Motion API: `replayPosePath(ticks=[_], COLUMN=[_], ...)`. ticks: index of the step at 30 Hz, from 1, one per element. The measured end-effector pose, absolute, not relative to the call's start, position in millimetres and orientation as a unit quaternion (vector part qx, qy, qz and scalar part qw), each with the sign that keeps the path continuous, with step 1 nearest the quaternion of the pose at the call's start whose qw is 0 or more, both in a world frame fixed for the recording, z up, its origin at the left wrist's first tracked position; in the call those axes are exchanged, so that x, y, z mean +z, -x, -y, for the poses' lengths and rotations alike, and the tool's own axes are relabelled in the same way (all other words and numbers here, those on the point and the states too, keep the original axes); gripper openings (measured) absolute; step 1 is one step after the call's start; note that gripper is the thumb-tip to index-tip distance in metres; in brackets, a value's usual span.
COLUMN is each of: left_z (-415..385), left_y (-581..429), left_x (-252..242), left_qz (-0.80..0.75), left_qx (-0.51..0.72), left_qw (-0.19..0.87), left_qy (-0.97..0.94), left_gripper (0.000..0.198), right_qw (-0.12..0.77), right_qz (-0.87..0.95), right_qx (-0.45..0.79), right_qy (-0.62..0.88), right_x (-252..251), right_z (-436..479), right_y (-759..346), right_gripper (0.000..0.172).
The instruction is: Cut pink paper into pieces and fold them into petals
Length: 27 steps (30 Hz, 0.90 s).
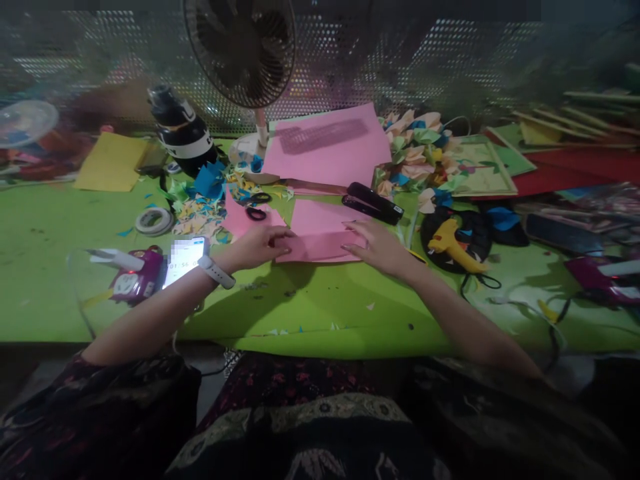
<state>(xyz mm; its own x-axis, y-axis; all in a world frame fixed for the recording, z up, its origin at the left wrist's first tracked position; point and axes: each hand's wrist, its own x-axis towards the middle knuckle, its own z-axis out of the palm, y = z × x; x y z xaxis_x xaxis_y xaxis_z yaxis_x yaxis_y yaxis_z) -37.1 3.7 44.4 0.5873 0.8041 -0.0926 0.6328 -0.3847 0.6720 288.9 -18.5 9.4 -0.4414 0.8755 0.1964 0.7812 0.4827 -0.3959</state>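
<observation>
One loosely curled left hand (264, 245) and one spread-fingered right hand (376, 245), both mine, are at opposite sides of the pink sheet (320, 230) on my worktop (310, 307); whether either grips, I cannot tell.

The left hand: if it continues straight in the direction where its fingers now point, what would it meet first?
Probably the right hand: the left hand points towards it, across the pink paper between them. Their heights are unclear from this single view, so it might pass over.
</observation>
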Motion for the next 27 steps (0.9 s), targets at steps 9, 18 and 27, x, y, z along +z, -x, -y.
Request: replayPosePath(ticks=[9, 18, 27], left_z=[-68, -76, -86], left_y=[25, 7, 19], left_x=[38, 21, 23], left_qz=[-0.515, -0.56, -0.546], left_qx=[0.161, 0.13, 0.158], left_qw=[0.29, 0.224, 0.306], left_qy=[-0.79, -0.787, -0.764], left_gripper=[0.042, 0.047, 0.043], right_qw=[0.187, 0.035, 0.163], right_qz=[0.863, 0.881, 0.819], right_qx=[0.114, 0.196, 0.054], right_qy=[0.455, 0.43, 0.548], right_x=[11, 10, 28], right_z=[18, 36, -21], right_y=[-277, -281, -308], right_gripper=[0.041, 0.098, 0.056])
